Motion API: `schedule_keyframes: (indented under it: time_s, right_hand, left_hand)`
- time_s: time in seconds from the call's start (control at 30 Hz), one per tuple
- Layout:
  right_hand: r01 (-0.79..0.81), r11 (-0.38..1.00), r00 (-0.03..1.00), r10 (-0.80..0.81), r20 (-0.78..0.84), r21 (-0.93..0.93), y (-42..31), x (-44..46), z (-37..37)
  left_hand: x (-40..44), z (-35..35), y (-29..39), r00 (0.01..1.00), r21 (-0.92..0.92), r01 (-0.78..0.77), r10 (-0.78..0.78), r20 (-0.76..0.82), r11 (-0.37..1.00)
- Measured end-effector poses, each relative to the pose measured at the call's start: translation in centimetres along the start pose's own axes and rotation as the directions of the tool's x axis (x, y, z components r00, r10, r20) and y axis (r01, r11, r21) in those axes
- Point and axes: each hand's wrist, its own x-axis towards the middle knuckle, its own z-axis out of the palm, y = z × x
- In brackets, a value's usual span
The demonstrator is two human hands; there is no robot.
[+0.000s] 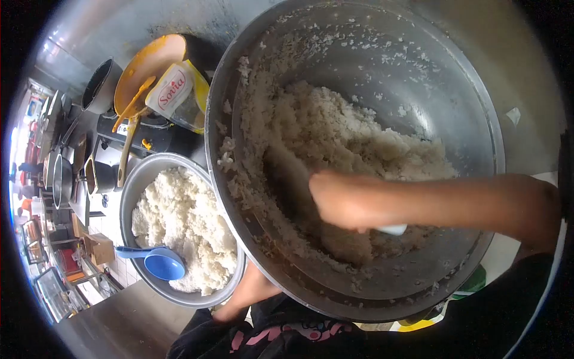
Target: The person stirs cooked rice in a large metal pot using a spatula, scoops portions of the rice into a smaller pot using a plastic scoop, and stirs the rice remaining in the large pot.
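Observation:
My right hand (338,200) reaches into a large metal pot (499,137) and is closed round a utensil whose white handle end (393,229) sticks out below the fist. Motion blurs the hand, and the utensil's other end cannot be made out. White rice (341,128) lies heaped in the pot, with grains stuck to its walls. My left hand (257,287) is under the pot's lower left rim, beside a smaller metal basin; its fingers are hidden. That basin (127,206) holds more rice (185,221) and a blue ladle (164,264).
At the upper left, a pan (124,96) with an orange spatula (136,105) sits on a stove, beside a Sovia packet (173,90) and a dark pot (103,87). Further left are more pans, shelves and a cardboard box (98,248). A metal wall stands behind the pot.

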Motion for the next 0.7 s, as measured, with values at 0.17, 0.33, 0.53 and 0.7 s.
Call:
schedule_keyframes:
  time_s: [0.17,0.33,0.53,0.7]
  right_hand:
    - [0.017,1.0,0.995,-0.014,-0.094,0.026,1.7,2.3,-4.1]
    - [0.089,0.992,0.93,-0.05,-0.365,0.091,4.7,4.6,-7.9]
    - [0.263,0.961,0.807,-0.27,-0.526,-0.09,10.0,2.5,-9.3]
    - [0.186,0.905,0.912,-0.303,-0.275,-0.382,11.3,-7.6,-5.5]
  left_hand:
    - [0.6,0.1,0.6,0.996,-0.104,0.085,-0.088,-0.027,0.991]
    - [0.7,0.7,-1.3,0.999,-0.024,0.021,-0.022,-0.047,0.999]
    - [2.5,0.1,0.6,0.957,0.029,-0.22,0.221,-0.187,0.975]
    - [2.7,1.3,-1.3,0.841,0.153,-0.439,0.465,-0.278,0.885]
